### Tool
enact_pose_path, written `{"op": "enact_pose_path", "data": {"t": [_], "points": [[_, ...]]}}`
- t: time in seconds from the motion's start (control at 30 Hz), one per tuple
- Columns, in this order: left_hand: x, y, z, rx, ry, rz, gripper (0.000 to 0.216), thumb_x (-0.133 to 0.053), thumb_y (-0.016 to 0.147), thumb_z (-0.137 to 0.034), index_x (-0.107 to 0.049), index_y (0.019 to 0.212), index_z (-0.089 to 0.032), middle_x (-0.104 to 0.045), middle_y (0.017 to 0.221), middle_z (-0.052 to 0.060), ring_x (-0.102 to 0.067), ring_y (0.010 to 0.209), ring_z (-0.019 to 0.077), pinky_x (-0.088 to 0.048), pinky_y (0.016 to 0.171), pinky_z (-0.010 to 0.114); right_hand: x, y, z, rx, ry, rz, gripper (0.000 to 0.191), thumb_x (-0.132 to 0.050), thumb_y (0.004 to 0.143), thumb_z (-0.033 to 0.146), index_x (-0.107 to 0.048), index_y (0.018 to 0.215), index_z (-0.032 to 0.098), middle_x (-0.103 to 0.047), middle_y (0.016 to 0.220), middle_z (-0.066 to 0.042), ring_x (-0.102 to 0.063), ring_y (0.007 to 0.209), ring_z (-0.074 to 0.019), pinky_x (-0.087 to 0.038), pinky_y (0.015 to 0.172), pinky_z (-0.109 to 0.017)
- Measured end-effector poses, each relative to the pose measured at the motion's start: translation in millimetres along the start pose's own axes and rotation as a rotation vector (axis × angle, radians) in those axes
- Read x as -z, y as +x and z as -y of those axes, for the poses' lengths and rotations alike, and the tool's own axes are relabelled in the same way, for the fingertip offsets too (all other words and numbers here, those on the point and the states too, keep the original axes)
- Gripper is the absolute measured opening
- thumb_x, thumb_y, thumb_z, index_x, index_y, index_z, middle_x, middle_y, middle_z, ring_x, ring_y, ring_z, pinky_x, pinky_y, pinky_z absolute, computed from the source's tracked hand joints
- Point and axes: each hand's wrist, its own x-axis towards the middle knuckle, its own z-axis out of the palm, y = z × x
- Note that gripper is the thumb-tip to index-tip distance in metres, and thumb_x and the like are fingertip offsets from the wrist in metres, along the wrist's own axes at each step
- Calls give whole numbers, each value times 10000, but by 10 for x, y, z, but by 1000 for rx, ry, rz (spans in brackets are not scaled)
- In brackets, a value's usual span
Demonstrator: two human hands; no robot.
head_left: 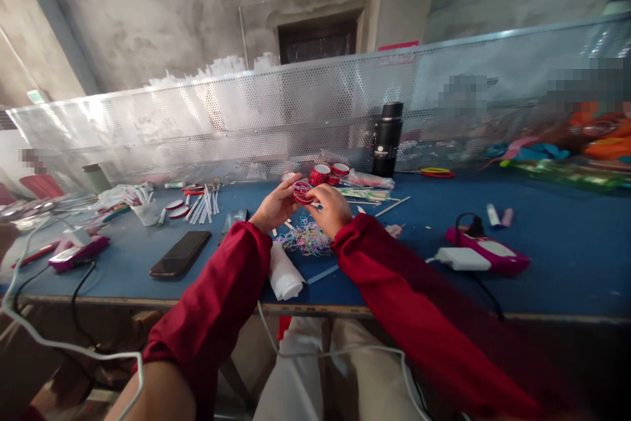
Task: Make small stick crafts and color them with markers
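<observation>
Between my two hands is a small round red tin-like piece [302, 192] with a pale pattern on its face. My left hand [275, 205] grips its left side, fingers behind it. The thumb and fingers of my right hand [329, 208] pinch its right edge. Just beyond it stand several red round containers [321, 173] with white insides. Below my hands lies a tangle of pastel-coloured strings [308, 239]. A white roll [284, 273] lies near my left wrist, at the table's front.
A dark phone [181, 254], white strips [203, 205] and a white cup [146, 211] of sticks are on the left. A black bottle [387, 140] stands behind, against the perforated metal screen [236, 122]. Purple power strips [507, 257] with cables sit at both sides of the blue table [394, 276].
</observation>
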Motion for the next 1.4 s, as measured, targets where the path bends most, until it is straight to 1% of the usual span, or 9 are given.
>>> {"op": "enact_pose_path", "data": {"t": [0.27,0.5,0.6,0.7,0.83,1.0,1.17,1.27,1.4], "points": [[-27,-18,-21,-1,-32,5,551,-561,984,-148,-552,1531,-215,-689,1408,113,-727,1013,159,-589,835,257,-5,-7,-5,52,-12,-33,136,-733,902,204,-749,1034,233,-715,1041,-91,-664,963,-264,-557,878,-403],[-23,-35,-26,14,-4,-3,502,-567,1002,-266,-595,1503,-231,-703,1364,111,-731,973,173,-592,814,277,0,-5,13,8,62,-47,91,-738,896,230,-763,983,221,-726,1001,-93,-681,880,-248,-588,807,-390],[13,0,15,-14,57,-58,464,-634,965,-294,-660,1427,-246,-725,1314,100,-731,989,186,-579,840,300,-37,-2,-8,-122,154,-132,119,-699,925,310,-764,985,230,-743,982,-86,-695,829,-232,-606,773,-380],[65,49,73,-60,218,-188,396,-750,886,-268,-745,1280,-225,-769,1131,70,-718,955,157,-522,773,235,-91,13,-66,-383,328,-230,216,-668,914,406,-744,992,219,-761,883,-74,-713,741,-231,-626,696,-378],[107,75,116,-101,372,-236,372,-873,781,-336,-798,1121,-204,-765,965,35,-677,837,115,-446,686,198,-142,28,-122,-614,550,-229,394,-693,831,456,-719,1135,207,-761,805,-48,-709,625,-224,-617,559,-355],[89,50,95,-125,426,-230,406,-916,722,-359,-807,1083,-209,-765,940,30,-661,809,126,-443,690,222,-158,17,-118,-614,505,-219,399,-679,815,465,-752,1127,227,-773,819,-40,-717,626,-218,-602,531,-336],[60,46,81,-84,434,-263,393,-900,750,-399,-804,1053,-168,-745,854,44,-667,769,148,-445,672,243,-155,5,-125,-629,485,-197,450,-620,858,515,-773,1155,213,-747,714,-34,-715,602,-232,-589,509,-340],[56,44,76,-67,419,-271,433,-870,784,-376,-799,1161,-175,-714,799,25,-627,683,125,-418,613,233,-157,-4,-129,-626,459,-188,491,-617,860,532,-765,1209,220,-738,703,-28,-696,558,-224,-565,487,-335],[47,14,55,-75,414,-209,491,-848,802,-313,-774,1276,-209,-715,858,23,-571,640,92,-405,576,218,-156,-16,-132,-622,408,-166,471,-593,877,546,-783,1154,217,-729,686,-30,-688,534,-227,-567,509,-354]]}}
